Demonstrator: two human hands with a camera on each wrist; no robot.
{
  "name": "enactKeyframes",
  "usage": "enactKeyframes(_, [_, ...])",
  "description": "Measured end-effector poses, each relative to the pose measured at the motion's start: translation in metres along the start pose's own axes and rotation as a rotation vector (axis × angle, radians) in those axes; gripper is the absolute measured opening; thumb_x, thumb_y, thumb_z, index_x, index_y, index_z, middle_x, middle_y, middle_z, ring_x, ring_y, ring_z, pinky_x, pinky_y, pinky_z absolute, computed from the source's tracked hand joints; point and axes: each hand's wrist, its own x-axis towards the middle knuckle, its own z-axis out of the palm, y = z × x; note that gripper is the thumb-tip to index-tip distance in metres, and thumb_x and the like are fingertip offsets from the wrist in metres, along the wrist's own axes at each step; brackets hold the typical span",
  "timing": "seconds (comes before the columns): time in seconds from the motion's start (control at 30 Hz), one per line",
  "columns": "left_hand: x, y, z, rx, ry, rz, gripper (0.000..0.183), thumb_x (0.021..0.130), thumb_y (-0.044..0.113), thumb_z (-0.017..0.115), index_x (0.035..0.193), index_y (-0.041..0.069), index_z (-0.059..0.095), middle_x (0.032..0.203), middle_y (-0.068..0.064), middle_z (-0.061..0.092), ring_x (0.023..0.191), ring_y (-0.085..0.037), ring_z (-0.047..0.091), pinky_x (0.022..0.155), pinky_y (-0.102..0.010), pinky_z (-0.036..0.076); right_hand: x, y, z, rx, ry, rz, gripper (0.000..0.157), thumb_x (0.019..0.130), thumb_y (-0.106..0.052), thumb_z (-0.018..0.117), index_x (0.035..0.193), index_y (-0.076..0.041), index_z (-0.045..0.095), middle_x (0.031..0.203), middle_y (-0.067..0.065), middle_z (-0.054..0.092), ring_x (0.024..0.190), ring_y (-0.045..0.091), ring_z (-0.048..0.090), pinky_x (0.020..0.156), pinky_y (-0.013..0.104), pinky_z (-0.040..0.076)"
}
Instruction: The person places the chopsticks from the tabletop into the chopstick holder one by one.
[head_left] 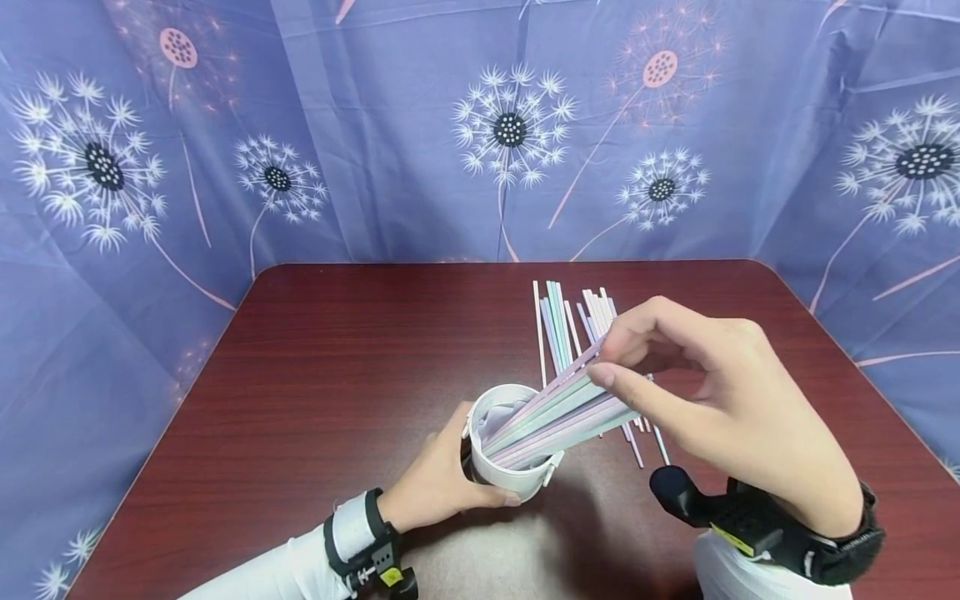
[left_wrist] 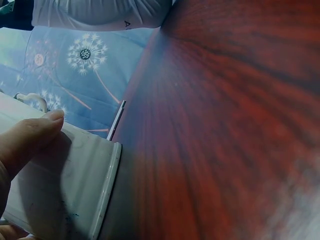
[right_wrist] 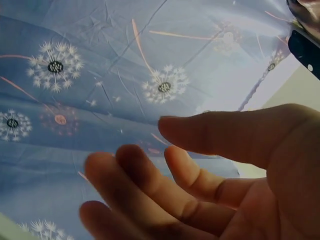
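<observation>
My left hand [head_left: 435,487] grips a white cup [head_left: 517,481] with small lugs at its rim, and the thumb lies along the cup wall in the left wrist view. A bundle of pastel straws [head_left: 558,408] leans out of the cup toward the right. Over their outer ends is my right hand [head_left: 712,400], thumb and fingertips overlapping the straws in the head view. In the right wrist view its fingers are loosely bent, with a gap to the thumb and nothing between them. More straws [head_left: 557,325] lie on the table behind the bundle, partly hidden by the right hand.
A dark red wood-grain table [head_left: 360,333] carries everything, its far corners rounded. Behind and beside it hangs a blue curtain [head_left: 405,150] with a dandelion print. Black straps with small devices are worn on both wrists.
</observation>
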Motion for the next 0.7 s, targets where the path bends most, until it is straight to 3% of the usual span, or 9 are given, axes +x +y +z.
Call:
enactKeyframes(0.13, [0.0, 0.0, 0.0, -0.002, -0.001, -0.003, 0.098, 0.057, 0.051, 0.091, 0.137, 0.033, 0.038, 0.123, 0.016, 0.061, 0.114, -0.006, 0.058, 0.098, -0.035, 0.045, 0.0, 0.001, -0.005, -0.027, 0.078, 0.049, 0.025, 0.08, 0.001, 0.077, 0.097, -0.014, 0.067, 0.081, -0.003, 0.067, 0.067, 0.01, 0.06, 0.062, 0.019, 0.051])
enactKeyframes(0.4, [0.001, 0.0, 0.0, -0.02, -0.01, -0.011, 0.098, 0.057, 0.051, 0.091, 0.137, 0.034, 0.037, 0.124, 0.016, 0.06, 0.115, -0.006, 0.058, 0.1, -0.036, 0.045, 0.006, 0.003, -0.015, -0.074, 0.242, 0.226, 0.015, 0.084, -0.002, 0.074, 0.096, -0.007, 0.069, 0.085, 0.005, 0.068, 0.068, 0.012, 0.062, 0.059, 0.019, 0.046])
enactKeyframes(0.57, [0.001, -0.001, 0.001, -0.039, -0.014, -0.006, 0.097, 0.057, 0.05, 0.091, 0.137, 0.033, 0.038, 0.124, 0.016, 0.06, 0.116, -0.006, 0.057, 0.101, -0.035, 0.044, 0.012, 0.027, -0.021, -0.075, 0.339, 0.327, 0.014, 0.087, -0.008, 0.072, 0.1, -0.005, 0.069, 0.083, 0.004, 0.07, 0.069, 0.012, 0.066, 0.062, 0.017, 0.049])
enactKeyframes(0.7, [0.001, -0.002, 0.001, -0.033, -0.01, 0.002, 0.098, 0.057, 0.05, 0.091, 0.138, 0.033, 0.038, 0.125, 0.016, 0.06, 0.116, -0.006, 0.057, 0.101, -0.035, 0.044, 0.015, 0.055, -0.024, -0.18, 0.381, 0.433, 0.015, 0.089, -0.019, 0.071, 0.102, -0.011, 0.069, 0.081, 0.001, 0.071, 0.063, 0.006, 0.067, 0.059, 0.016, 0.05])
